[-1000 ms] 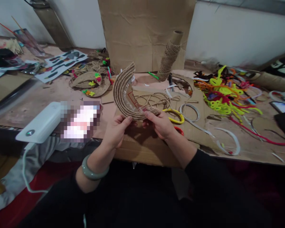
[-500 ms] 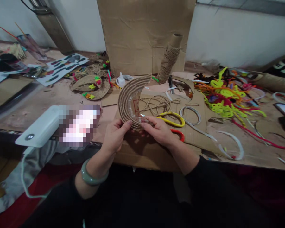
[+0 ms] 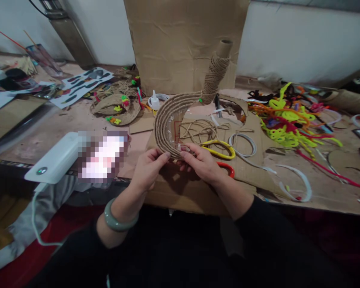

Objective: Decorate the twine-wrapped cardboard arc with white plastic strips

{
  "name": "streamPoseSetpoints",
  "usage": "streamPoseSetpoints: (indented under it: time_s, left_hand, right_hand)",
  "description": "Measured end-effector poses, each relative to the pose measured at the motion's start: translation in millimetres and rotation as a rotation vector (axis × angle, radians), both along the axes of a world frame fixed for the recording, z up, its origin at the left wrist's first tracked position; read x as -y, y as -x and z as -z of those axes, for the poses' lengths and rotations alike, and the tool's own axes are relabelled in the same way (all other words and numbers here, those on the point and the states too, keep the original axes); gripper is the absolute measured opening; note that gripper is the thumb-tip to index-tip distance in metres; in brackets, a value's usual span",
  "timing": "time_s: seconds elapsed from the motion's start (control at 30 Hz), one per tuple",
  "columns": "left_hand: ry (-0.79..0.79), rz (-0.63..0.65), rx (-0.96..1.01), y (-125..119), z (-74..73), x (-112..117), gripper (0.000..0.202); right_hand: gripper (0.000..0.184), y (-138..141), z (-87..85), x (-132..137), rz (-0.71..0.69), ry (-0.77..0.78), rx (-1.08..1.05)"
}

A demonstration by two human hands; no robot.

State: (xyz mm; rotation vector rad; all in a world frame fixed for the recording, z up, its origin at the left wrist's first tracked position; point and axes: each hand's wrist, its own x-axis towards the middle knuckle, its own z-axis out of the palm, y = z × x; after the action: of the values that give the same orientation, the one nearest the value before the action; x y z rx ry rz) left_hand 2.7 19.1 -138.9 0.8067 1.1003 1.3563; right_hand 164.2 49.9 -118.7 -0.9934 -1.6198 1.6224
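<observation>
A curved piece covered in rows of jute twine (image 3: 163,124) stands tilted in front of me, with clear film along its inner side. My left hand (image 3: 148,168) pinches its lower edge between thumb and fingers. Just to the right, my right hand (image 3: 199,162) grips the same lower edge, its fingertips partly hidden behind it. Loose twine (image 3: 202,132) lies tangled on the cardboard beyond. Beside my right hand are scissors with a yellow handle loop (image 3: 220,150) and a red one (image 3: 227,169), their blades hidden. A cardboard tube wound with twine (image 3: 216,72) rises behind the curved piece.
A white power bank (image 3: 52,158) and a blurred-out lit device (image 3: 103,156) lie on the left. Woven twine pieces with coloured flowers (image 3: 117,108) and a glue bottle (image 3: 155,102) stand farther back. Bright pipe cleaners (image 3: 288,120) and a white strip (image 3: 306,184) lie right.
The curved piece has turned slightly and shifted a little right, its upper end now overlapping the foot of the twine tube. Both hands keep their hold. The whole view has shifted slightly.
</observation>
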Motion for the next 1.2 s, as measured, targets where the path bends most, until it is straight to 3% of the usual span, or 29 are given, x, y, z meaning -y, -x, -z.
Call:
streamPoseSetpoints:
  time_s: [0.23,0.47,0.67,1.2]
  left_hand:
    - [-0.040,-0.073,0.145,-1.9,-6.5,0.1,0.027]
    - [0.030,-0.131,0.106,-2.7,-7.0,-2.4,0.023]
    - [0.036,-0.113,0.061,-2.7,-7.4,-1.6,0.024]
    - [-0.005,-0.033,0.011,0.6,-0.6,0.1,0.023]
  right_hand:
    - [0.025,-1.1,-3.0,0.2,0.037,0.046,0.026]
    - [0.017,-0.8,0.3,2.1,-0.012,-0.074,0.102]
    - [0.013,-1.4,-1.6,2.2,-0.028,-0.111,0.126]
    - [0.020,-2.8,-3.4,2.2,-0.047,0.000,0.069]
